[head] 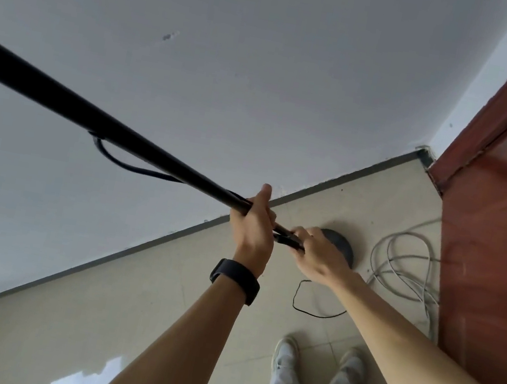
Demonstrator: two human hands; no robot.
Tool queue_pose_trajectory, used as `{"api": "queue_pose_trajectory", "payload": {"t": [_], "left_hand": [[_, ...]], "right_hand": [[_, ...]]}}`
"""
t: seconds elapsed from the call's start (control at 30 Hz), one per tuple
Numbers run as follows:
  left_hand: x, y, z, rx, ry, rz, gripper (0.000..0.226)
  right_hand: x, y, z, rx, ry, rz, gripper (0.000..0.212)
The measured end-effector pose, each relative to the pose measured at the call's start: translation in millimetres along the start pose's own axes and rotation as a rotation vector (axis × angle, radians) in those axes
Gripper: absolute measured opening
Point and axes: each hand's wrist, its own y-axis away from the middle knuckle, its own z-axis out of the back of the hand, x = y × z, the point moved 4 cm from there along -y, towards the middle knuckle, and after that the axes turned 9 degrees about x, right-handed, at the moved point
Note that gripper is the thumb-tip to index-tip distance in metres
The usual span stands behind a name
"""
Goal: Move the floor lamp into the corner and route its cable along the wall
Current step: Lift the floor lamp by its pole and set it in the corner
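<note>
The floor lamp's black pole runs from the upper left down to its round black base, which rests on the beige tiled floor close to the wall. My left hand is wrapped around the pole low down. My right hand grips the pole just below it, right above the base. The thin black lamp cable hangs in a loop under the pole, and another stretch of black cable curves over the floor beside the base.
A white wall meets the floor at a dark skirting strip. A reddish-brown wooden door or cabinet stands at the right. A grey cable bundle lies coiled beside it. My feet in white shoes stand below.
</note>
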Motion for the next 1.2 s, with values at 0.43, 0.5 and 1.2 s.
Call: {"api": "queue_pose_trajectory", "payload": {"t": [0.43,0.5,1.2], "left_hand": [[-108,121,169,-0.353,0.236,-0.141,0.068],[-132,160,222,-0.420,0.319,-0.195,0.061],[-132,431,755,-0.843,0.624,-0.552,0.051]], "right_hand": [[183,75,-38,-0.002,0.410,0.237,0.037],[238,106,-57,0.032,0.457,0.287,0.039],[632,261,-436,0.268,0.864,0.743,0.041]]}}
